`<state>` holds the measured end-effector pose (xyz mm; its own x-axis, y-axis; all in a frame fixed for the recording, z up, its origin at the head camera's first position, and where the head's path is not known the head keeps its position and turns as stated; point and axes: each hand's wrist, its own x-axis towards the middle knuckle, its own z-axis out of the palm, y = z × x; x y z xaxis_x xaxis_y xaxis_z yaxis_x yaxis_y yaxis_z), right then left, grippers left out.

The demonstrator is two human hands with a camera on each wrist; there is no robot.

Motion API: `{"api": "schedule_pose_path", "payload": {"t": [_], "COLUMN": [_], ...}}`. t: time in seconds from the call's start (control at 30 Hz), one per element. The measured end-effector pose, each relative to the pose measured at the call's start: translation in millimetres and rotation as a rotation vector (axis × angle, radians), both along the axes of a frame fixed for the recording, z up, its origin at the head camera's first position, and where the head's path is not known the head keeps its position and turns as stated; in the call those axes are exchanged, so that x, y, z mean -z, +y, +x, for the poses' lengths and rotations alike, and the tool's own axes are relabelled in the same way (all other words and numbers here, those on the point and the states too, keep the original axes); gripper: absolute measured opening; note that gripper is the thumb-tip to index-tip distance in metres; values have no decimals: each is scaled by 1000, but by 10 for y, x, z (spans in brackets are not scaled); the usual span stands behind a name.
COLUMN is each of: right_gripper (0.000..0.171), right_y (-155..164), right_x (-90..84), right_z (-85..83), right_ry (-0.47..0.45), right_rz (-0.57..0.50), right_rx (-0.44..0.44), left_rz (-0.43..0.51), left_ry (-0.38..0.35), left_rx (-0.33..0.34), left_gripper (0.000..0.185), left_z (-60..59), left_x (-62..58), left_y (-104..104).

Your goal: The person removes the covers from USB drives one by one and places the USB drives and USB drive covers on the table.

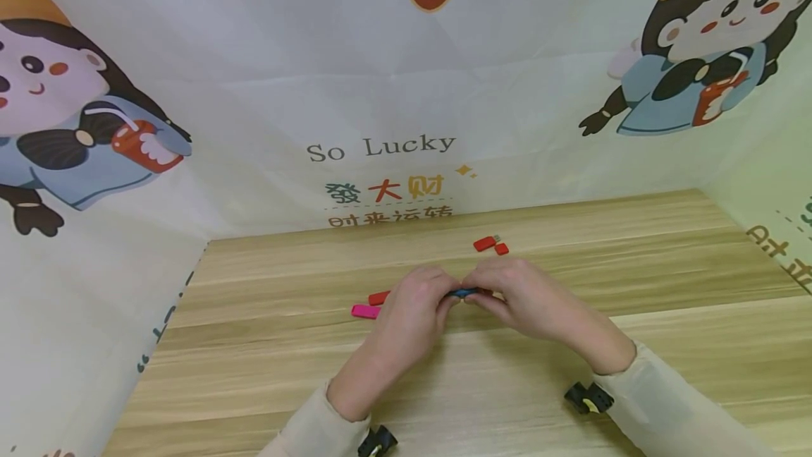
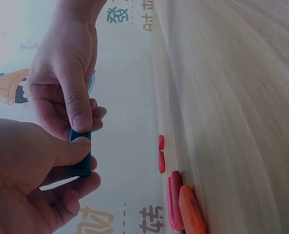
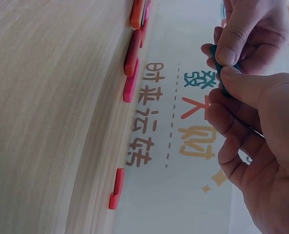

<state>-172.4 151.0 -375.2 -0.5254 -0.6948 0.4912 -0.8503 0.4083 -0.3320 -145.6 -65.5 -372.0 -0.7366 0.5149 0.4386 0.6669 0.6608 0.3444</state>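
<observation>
Both hands hold one small dark teal stick (image 1: 464,293), seemingly a USB flash drive, a little above the table. My left hand (image 1: 412,312) pinches one end between thumb and fingers. The other end is pinched by my right hand (image 1: 529,298), so the thumbs nearly meet. In the left wrist view the teal stick (image 2: 79,166) shows its flat side under the left thumb. Fingers cover much of it, and whether it is one piece or two I cannot tell.
Beyond the hands lies a red USB flash drive (image 1: 485,243) with its metal plug bare, its red cap (image 1: 502,249) beside it. Left of the left hand are a red stick (image 1: 379,297) and a pink stick (image 1: 365,312). The left wrist view adds an orange stick (image 2: 192,210).
</observation>
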Motion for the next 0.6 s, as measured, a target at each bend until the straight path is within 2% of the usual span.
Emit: {"api": "schedule_pose_path", "payload": {"t": [0.23, 0.6], "right_gripper": [11, 6], "right_y": [14, 4], "right_x": [1, -4], "right_z": [3, -10], "right_ry": [-16, -25], "right_rz": [5, 18], "right_rx": [7, 29], "left_rz": [-5, -4], "left_ry": [4, -35], "left_rx": [-6, -33], "left_gripper": [4, 4], "left_z": [2, 3], "left_x": [-1, -2], "left_y": [2, 6]}}
